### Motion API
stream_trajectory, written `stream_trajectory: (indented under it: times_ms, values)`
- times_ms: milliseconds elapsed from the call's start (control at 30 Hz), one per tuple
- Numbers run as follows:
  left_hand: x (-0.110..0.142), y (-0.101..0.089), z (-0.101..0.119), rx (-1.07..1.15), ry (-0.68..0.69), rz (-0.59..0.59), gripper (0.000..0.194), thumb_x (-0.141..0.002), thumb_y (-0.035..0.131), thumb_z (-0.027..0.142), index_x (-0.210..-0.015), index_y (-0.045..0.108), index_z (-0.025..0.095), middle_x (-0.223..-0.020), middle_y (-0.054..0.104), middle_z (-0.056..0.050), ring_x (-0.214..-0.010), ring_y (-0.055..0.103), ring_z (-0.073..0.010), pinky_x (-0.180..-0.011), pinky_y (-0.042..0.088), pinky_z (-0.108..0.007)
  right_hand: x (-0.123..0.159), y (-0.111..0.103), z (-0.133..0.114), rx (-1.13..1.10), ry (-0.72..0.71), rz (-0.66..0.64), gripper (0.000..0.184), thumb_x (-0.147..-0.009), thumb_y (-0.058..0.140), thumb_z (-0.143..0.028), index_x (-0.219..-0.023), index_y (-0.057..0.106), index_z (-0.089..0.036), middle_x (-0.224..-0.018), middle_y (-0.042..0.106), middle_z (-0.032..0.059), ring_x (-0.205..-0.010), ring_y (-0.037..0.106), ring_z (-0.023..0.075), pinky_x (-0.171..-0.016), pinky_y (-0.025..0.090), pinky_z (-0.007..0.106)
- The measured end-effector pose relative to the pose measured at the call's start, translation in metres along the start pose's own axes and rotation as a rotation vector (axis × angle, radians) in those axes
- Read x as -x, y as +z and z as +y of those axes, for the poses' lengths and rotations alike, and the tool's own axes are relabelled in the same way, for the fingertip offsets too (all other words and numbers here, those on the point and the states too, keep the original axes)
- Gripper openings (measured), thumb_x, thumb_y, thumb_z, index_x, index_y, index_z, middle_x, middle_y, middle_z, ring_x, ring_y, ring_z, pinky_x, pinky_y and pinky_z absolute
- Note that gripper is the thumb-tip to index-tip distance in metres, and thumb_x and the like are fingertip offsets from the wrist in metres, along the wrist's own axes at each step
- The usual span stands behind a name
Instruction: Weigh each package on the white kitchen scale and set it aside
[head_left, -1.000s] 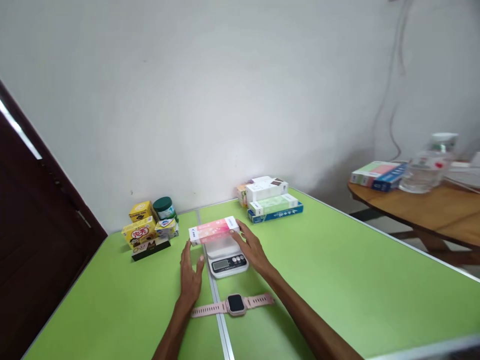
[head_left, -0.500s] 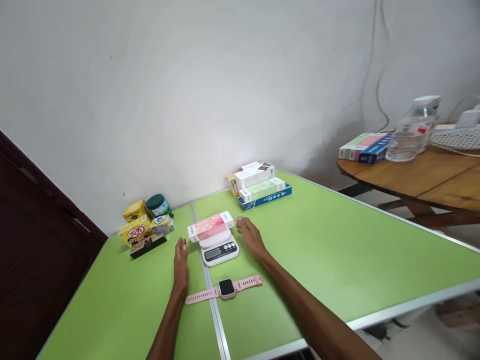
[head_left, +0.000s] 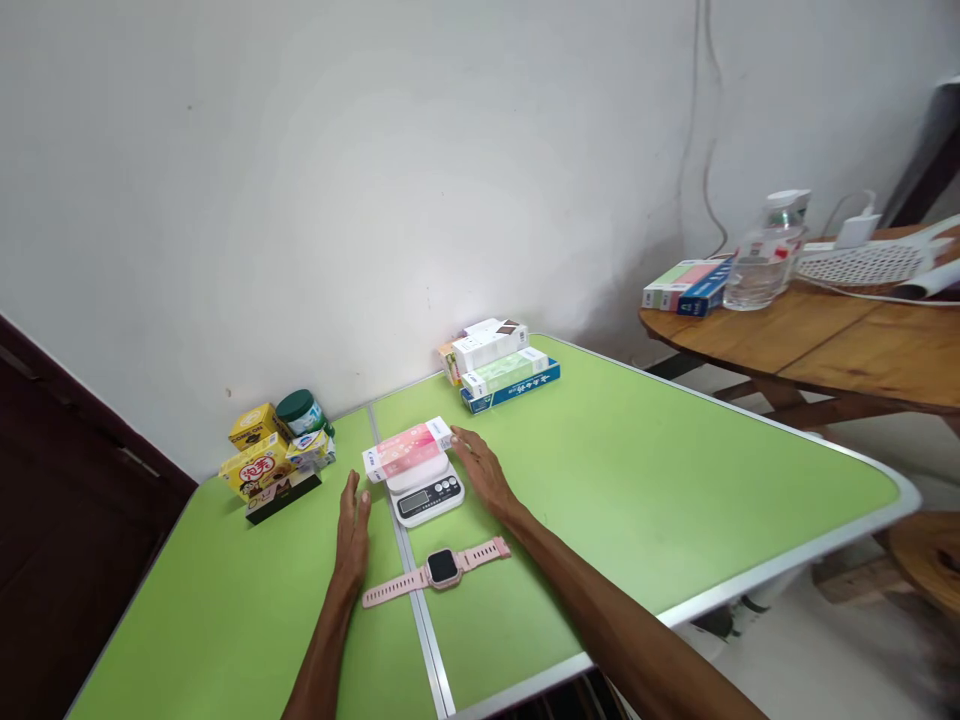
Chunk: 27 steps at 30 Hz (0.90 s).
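Note:
A white digital kitchen scale stands near the table's middle seam, with a pink and white toothpaste-style box lying across its platform. Left of the scale, my left hand is upright on edge, thumb apart from the fingers, holding nothing. My right hand is open at the box's right end, its fingertips very close to it; whether they touch I cannot tell. Between my forearms a pink smartwatch lies flat with its strap spread out, crossing the seam.
On the green table, yellow boxes, a dark box and a green-lidded jar stand at left. Stacked boxes sit by the wall. The wooden table at right holds boxes, a clear jug and a racket.
The view has swung to the right. My right hand has come closer to the pink box's end, and my left thumb and fingers are more apart. Box and scale stay together.

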<state>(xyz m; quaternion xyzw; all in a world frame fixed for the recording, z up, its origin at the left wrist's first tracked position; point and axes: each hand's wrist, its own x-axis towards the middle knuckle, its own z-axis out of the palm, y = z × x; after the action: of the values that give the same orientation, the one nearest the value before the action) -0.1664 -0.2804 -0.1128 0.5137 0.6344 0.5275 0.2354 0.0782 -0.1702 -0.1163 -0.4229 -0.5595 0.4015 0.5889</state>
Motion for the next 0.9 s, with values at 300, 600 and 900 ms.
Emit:
stream_trajectory:
  times_ms: [300,600,900]
  values:
    - [-0.008,0.02,0.032,-0.078,0.034,-0.153,0.084,-0.095,0.047,0.076,-0.161,0.04,0.024,-0.173,0.034,-0.01,-0.162,0.025,-0.0312,-0.133,0.018,-0.05,-0.002,-0.007,-0.013,-0.081,0.056,0.015,0.071,-0.09,0.053,-0.073,-0.138,0.068,-0.022,-0.147,0.065,0.0131,-0.138,0.058,0.0333,-0.119,0.043,0.052]
    - [-0.067,0.125,0.104,-0.121,0.106,-0.393,0.087,-0.097,0.049,0.072,-0.167,0.027,0.025,-0.177,0.02,-0.009,-0.164,0.017,-0.0305,-0.134,0.016,-0.049,-0.082,-0.088,-0.014,0.062,-0.02,0.353,0.084,-0.089,0.045,-0.081,-0.142,0.064,-0.019,-0.15,0.061,0.0167,-0.14,0.053,0.0354,-0.119,0.04,0.053]
    - [-0.13,0.221,0.115,-0.033,0.263,-0.389,0.085,-0.094,0.057,0.07,-0.162,0.038,0.022,-0.17,0.038,-0.014,-0.16,0.029,-0.0345,-0.132,0.022,-0.049,-0.168,-0.138,0.007,0.33,-0.02,0.402,0.089,-0.091,0.033,-0.077,-0.146,0.057,-0.011,-0.15,0.059,0.023,-0.142,0.047,0.0381,-0.122,0.03,0.058]
